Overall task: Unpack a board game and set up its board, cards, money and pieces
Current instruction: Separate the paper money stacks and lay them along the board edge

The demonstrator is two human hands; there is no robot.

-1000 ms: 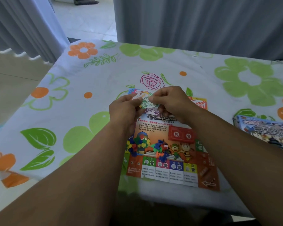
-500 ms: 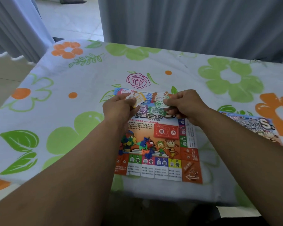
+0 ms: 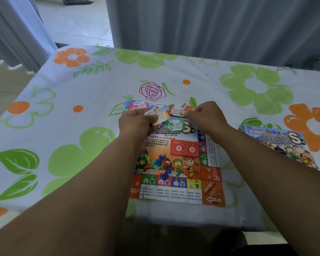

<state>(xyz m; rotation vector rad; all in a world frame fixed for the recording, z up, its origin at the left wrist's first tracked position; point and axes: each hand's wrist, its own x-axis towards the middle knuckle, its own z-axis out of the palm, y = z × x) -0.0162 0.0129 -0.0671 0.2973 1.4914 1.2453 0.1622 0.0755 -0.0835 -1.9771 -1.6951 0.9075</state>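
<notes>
The colourful game board [image 3: 181, 174] lies flat on the table near its front edge. My left hand [image 3: 135, 124] grips a small fan of play-money notes [image 3: 160, 117], orange and white, over the board's far part. My right hand [image 3: 207, 117] pinches the edge of a brown-and-white note [image 3: 176, 110] lying at the board's far edge. A green note [image 3: 174, 125] lies on the board between my hands, and pink and blue notes [image 3: 137, 105] lie at the far left corner. A heap of small plastic pieces [image 3: 160, 164] sits on the board's middle.
The game box lid [image 3: 279, 143] lies to the right of the board. A floral tablecloth [image 3: 78, 93] covers the table. Grey curtains [image 3: 211, 24] hang behind the far edge, and the table's left edge drops to the floor.
My hands moved apart, the right one going right with a note and setting it down at the board's far edge. A green note now lies on the board. The camera view shifted slightly.
</notes>
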